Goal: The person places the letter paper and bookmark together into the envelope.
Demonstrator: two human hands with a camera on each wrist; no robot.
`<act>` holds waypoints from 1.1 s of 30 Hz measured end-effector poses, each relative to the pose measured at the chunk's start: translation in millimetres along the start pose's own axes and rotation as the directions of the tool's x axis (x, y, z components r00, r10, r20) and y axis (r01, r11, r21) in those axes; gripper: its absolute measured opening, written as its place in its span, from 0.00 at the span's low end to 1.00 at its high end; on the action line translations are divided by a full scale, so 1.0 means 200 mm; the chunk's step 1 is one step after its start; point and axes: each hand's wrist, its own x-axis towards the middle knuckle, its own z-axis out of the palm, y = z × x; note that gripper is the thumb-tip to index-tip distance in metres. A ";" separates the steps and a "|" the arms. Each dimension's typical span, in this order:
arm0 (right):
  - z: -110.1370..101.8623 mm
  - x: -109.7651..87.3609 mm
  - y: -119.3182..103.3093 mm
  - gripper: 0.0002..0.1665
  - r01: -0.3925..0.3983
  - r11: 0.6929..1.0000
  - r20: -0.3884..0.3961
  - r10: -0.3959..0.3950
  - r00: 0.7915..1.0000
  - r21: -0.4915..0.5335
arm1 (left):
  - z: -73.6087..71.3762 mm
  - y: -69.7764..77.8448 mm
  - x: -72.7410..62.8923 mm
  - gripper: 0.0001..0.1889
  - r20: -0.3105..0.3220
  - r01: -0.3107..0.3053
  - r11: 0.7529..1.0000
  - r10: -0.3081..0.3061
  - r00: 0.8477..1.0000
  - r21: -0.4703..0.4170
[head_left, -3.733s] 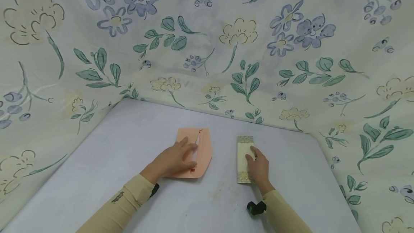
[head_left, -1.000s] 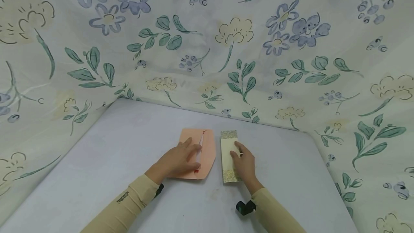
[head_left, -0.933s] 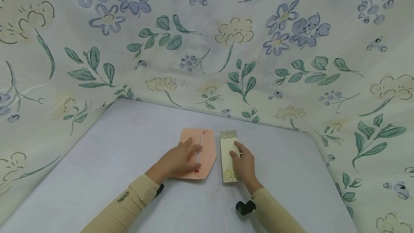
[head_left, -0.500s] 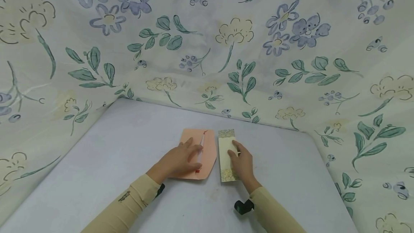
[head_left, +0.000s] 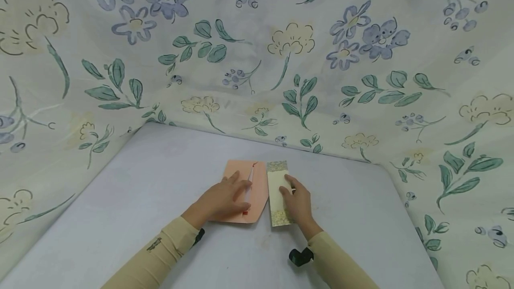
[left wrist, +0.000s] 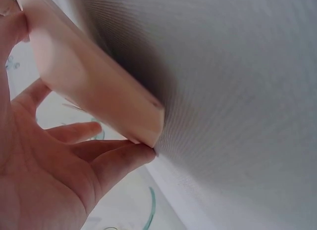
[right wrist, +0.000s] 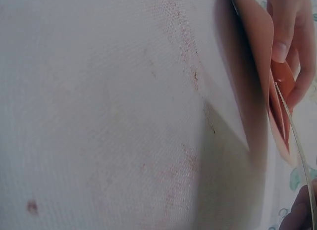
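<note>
My left hand [head_left: 221, 197] holds a peach paper envelope [head_left: 260, 186], with a white slit and red marks showing between thumb and fingers. In the left wrist view the envelope [left wrist: 94, 81] tilts off the table, gripped at its edges by the spread fingers of that hand [left wrist: 54, 165]. On the right, my right hand [head_left: 299, 197] pinches a narrow cream card [head_left: 276, 186] with speckled gold ends, upright lengthwise beside the envelope. The right wrist view shows the envelope's mouth [right wrist: 280, 99] parted, the card's thin edge [right wrist: 296, 136] at it. Whether the card is inside I cannot tell.
A white table [head_left: 168, 159] with faint brownish stains [right wrist: 195, 79] lies beneath. Floral cloth [head_left: 257, 57] rises behind it and along both sides. A dark wrist-worn device [head_left: 301, 257] sits under the right forearm.
The card has moved left with my right hand, from well apart to the envelope's right edge. The envelope and left hand have shifted only slightly right.
</note>
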 end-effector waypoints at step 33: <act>0.05 0.00 -0.04 0.27 -0.006 1.000 0.043 0.005 0.999 0.020 | 0.00 0.00 0.00 0.34 0.000 -0.005 1.000 0.005 1.000 0.005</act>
